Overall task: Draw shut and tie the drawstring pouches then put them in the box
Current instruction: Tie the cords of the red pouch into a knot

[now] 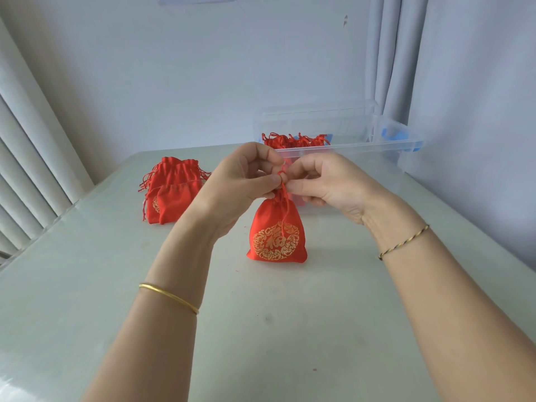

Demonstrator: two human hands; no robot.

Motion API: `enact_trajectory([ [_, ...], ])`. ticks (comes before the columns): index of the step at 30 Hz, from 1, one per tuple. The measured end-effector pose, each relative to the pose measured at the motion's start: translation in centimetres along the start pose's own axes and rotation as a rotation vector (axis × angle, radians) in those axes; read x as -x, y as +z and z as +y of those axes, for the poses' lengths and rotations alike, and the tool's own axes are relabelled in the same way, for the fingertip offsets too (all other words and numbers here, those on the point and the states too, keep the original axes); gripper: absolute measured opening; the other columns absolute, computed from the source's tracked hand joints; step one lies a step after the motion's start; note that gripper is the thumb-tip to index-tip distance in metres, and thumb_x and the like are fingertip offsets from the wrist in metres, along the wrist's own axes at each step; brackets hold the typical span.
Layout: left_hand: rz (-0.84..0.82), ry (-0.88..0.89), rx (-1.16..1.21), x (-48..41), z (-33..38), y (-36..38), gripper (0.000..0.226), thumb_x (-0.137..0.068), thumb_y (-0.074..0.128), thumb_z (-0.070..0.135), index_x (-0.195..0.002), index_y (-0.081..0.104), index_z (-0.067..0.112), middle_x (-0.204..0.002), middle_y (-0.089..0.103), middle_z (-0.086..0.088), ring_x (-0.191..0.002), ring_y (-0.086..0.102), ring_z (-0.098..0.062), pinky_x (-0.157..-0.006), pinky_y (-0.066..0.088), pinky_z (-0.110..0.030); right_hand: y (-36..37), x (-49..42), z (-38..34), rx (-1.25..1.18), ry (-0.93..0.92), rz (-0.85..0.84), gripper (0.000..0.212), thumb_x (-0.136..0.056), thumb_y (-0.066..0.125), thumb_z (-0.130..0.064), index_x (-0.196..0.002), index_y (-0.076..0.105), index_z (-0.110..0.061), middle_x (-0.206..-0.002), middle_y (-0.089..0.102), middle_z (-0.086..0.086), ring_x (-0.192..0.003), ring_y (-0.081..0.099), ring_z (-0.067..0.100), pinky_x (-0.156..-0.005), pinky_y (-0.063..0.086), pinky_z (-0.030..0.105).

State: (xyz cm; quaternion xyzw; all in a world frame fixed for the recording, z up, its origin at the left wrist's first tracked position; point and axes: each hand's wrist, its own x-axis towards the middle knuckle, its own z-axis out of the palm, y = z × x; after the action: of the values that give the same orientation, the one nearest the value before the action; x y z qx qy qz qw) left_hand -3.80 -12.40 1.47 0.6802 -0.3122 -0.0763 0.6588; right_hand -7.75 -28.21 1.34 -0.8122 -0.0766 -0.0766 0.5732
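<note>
Hands pinch the cord (283,195) above the red pouch (277,232), left hand (246,175) and right hand (324,181) both closed on it. I judge it light, soft, slippery; hold the gathered neck.

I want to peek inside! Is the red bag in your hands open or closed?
Closed. The pouch has its neck bunched tight where both hands, left hand and right hand, pinch its drawstring.
</note>
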Motion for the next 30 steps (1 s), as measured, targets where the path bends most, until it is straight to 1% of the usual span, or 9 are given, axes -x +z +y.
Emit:
enact_trajectory([
  [4, 0.096, 0.09, -0.199, 0.0, 0.1, 0.8, 0.029, -0.083, 0.054, -0.013, -0.084, 0.054, 0.016, -0.075, 0.055, 0.001, -0.065, 0.054, -0.009, -0.059, 0.049, -0.022, 0.1, -0.3, 0.4, 0.027, -0.036, 0.014, 0.021, -0.083, 0.059, 0.003, -0.074, 0.06, -0.016, -0.052, 0.057, -0.011, -0.045, 0.048, -0.002, -0.043, 0.033, 0.009],
  [6, 0.163, 0.162, -0.336, -0.1, 0.0, 1.3, 0.031, -0.081, 0.054, -0.013, -0.082, 0.053, 0.018, -0.074, 0.055, 0.006, -0.064, 0.053, -0.002, -0.057, 0.05, -0.021, 0.1, -0.5, 0.5, 0.038, -0.027, 0.028, 0.019, -0.083, 0.058, 0.0, -0.072, 0.059, -0.015, -0.046, 0.056, -0.011, -0.044, 0.049, 0.0, -0.042, 0.033, 0.011],
  [9, 0.273, 0.257, -0.526, -0.2, -0.5, 1.6, 0.028, -0.078, 0.057, -0.008, -0.082, 0.054, 0.02, -0.075, 0.057, 0.015, -0.069, 0.054, 0.005, -0.06, 0.049, -0.016, 0.0, -0.5, 0.5, 0.009, -0.015, 0.027, 0.017, -0.084, 0.06, -0.002, -0.071, 0.058, -0.014, -0.05, 0.059, -0.008, -0.046, 0.052, 0.006, -0.043, 0.035, 0.015],
  [11, 0.3, 0.284, -0.525, -0.2, -0.7, 1.6, 0.029, -0.075, 0.06, -0.007, -0.082, 0.055, 0.021, -0.075, 0.059, 0.015, -0.07, 0.055, 0.004, -0.066, 0.048, -0.018, -0.1, -0.4, 0.4, -0.043, -0.002, 0.015, 0.016, -0.085, 0.058, -0.002, -0.072, 0.059, -0.012, -0.056, 0.061, -0.004, -0.048, 0.053, 0.009, -0.044, 0.037, 0.017],
  [15, 0.322, 0.288, -0.461, 0.0, -0.7, 1.5, 0.037, -0.072, 0.063, -0.007, -0.079, 0.054, 0.029, -0.076, 0.064, 0.009, -0.074, 0.06, -0.004, -0.073, 0.055, -0.034, -0.1, -0.4, 0.4, -0.233, 0.076, -0.02, 0.021, -0.091, 0.048, -0.003, -0.074, 0.057, -0.009, -0.069, 0.061, 0.007, -0.048, 0.053, 0.009, -0.042, 0.038, 0.018],
  [19, 0.334, 0.279, -0.422, 0.0, -0.8, 1.5, 0.035, -0.073, 0.065, -0.005, -0.082, 0.054, 0.027, -0.074, 0.065, 0.007, -0.075, 0.062, -0.007, -0.077, 0.054, -0.04, -0.1, -0.5, 0.9, -0.249, 0.079, -0.038, 0.013, -0.092, 0.05, -0.005, -0.083, 0.059, -0.007, -0.072, 0.06, 0.009, -0.048, 0.053, 0.007, -0.043, 0.04, 0.017],
  [25, 0.317, 0.263, -0.403, 0.0, -0.9, 1.5, 0.032, -0.074, 0.066, -0.002, -0.084, 0.056, 0.027, -0.077, 0.069, 0.008, -0.078, 0.064, -0.008, -0.075, 0.055, -0.036, 0.0, -0.7, 1.3, -0.181, 0.054, 0.007, 0.012, -0.088, 0.058, -0.008, -0.078, 0.062, -0.01, -0.062, 0.062, 0.001, -0.048, 0.053, 0.007, -0.043, 0.037, 0.016],
  [28, 0.278, 0.196, -0.355, -0.1, -0.9, 1.1, 0.025, -0.079, 0.064, -0.002, -0.091, 0.062, 0.021, -0.08, 0.071, 0.01, -0.074, 0.066, -0.006, -0.061, 0.052, -0.023, -0.3, -0.6, 1.2, -0.141, 0.074, 0.025, 0.013, -0.087, 0.059, -0.007, -0.075, 0.06, -0.012, -0.057, 0.064, -0.004, -0.049, 0.057, 0.007, -0.043, 0.035, 0.015],
  [30, 0.293, 0.15, -0.334, -0.1, -1.1, 0.5, 0.023, -0.082, 0.061, -0.002, -0.098, 0.063, 0.014, -0.083, 0.072, 0.006, -0.075, 0.068, -0.009, -0.055, 0.052, -0.022, -0.5, -0.4, 1.1, -0.121, 0.106, 0.042, 0.017, -0.085, 0.058, -0.004, -0.071, 0.059, -0.012, -0.057, 0.065, -0.002, -0.048, 0.06, 0.007, -0.042, 0.035, 0.015],
])
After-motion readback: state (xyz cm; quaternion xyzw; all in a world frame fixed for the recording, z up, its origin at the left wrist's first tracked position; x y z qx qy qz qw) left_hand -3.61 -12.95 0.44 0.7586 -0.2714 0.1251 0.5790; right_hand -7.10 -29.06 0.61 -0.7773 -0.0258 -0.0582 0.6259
